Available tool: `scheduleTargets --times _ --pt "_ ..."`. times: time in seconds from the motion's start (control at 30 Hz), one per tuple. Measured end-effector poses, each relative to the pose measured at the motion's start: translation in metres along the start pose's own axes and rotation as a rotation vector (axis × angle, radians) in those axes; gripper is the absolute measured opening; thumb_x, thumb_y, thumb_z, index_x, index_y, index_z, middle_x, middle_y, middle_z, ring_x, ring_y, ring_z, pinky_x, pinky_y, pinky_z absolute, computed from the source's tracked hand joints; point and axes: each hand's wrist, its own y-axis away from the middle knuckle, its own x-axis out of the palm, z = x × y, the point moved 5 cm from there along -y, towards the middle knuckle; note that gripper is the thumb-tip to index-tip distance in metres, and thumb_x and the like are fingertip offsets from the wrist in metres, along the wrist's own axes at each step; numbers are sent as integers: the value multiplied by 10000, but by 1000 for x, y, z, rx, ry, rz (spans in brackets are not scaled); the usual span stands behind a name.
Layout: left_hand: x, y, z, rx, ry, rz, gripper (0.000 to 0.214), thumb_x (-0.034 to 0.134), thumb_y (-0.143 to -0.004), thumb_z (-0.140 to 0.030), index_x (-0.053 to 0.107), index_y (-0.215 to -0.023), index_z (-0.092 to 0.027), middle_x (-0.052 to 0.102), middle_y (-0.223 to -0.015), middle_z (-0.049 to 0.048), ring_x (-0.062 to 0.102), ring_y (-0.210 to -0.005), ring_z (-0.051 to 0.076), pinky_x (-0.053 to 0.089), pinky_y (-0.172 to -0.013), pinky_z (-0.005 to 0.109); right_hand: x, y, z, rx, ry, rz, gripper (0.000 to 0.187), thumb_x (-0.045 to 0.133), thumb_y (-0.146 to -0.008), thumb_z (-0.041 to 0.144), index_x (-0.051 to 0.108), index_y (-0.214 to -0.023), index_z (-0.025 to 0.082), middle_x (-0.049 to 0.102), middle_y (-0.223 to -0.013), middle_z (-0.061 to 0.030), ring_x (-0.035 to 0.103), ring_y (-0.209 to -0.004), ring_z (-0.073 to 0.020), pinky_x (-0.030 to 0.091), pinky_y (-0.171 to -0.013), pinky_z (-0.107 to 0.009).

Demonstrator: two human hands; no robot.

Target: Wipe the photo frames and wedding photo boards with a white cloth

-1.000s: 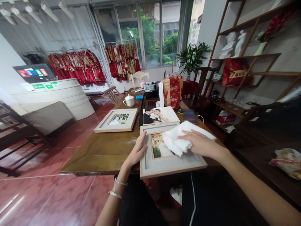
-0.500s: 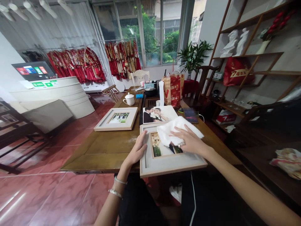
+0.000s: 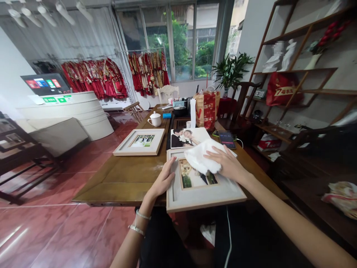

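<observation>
Brown wooden table (image 3: pixel 122 175), with matted photo frame (image 3: pixel 206 197) at near edge, touched along left side by left hand (image 3: pixel 164 180), grip unclear, partly covered by white cloth (image 3: pixel 198 156) beneath outspread right hand (image 3: pixel 230 165).

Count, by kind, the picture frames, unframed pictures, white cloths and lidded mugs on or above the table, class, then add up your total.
Picture frames: 2 (near frame, far frame)
Unframed picture: 1
White cloth: 1
Lidded mug: 1
Total: 5
</observation>
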Motion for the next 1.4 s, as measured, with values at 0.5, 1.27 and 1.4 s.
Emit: scheduleTargets --times 0.5,1.27,1.4 --pt "1 0 2 -7 14 -34 578 375 -865 -121 263 -1418 -247 254 -1499 38 167 -1395 192 81 -1160 389 -19 68 33 19 -305 185 552 514 -719 131 547 -1251 277 500 -1348 -19 342 -1317 -249 120 -1125 -514" --pt "1 -1 1 -9 2 -20 549 381 -885 -166 267 -1417 -245 255 -1500 41 166 -1396 209 78 -1160 396 0 17 25 -34 -215 132 624 468 -637 43 570 -1213 262 541 -1313 -23 308 -1334 -235 73 -1111 -532" --pt "1 -1 1 -9 24 -20 540 381 -893 -179 270 -1416 -260 258 -1499 29 162 -1398 203 78 -1160 383 -27 67 57 -68 -435 251 516 517 -748 141 550 -1243 286 563 -1289 -27 374 -1299 -245 134 -1119 -491"
